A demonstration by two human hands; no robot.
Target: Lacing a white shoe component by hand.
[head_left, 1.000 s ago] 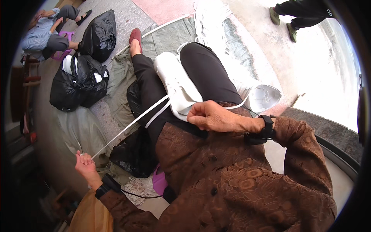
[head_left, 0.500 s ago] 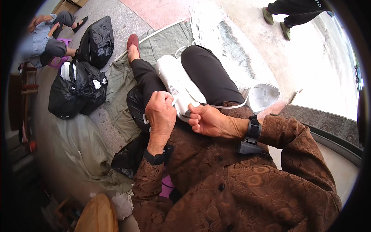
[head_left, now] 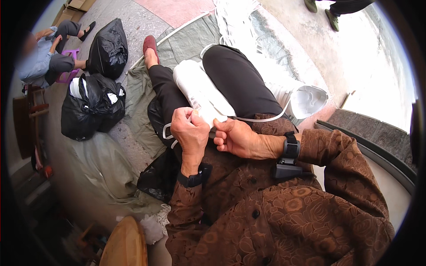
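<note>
Head view looks down on a seated person's lap, where both forearms in brown patterned sleeves bend inward so the hands meet over a white shoe (head_left: 202,95) resting on the person's thigh. Left hand (head_left: 191,132) comes up from below with the wrist straight and a dark band on it; its fingers are curled closed, pinching a white lace (head_left: 168,133) that loops out just beside its knuckles. Right hand (head_left: 234,138) reaches in from the right, wrist bearing a dark watch-like band, fingers folded nearly into a fist with the thumb pressed against the shoe's near end, gripping the lace there. A white strand (head_left: 266,119) runs from this hand across the black trouser leg toward a white cup-shaped piece (head_left: 310,101) lying on the ground. Black plastic bags (head_left: 91,108) sit well apart to the left on a grey-green sheet (head_left: 142,102).
</note>
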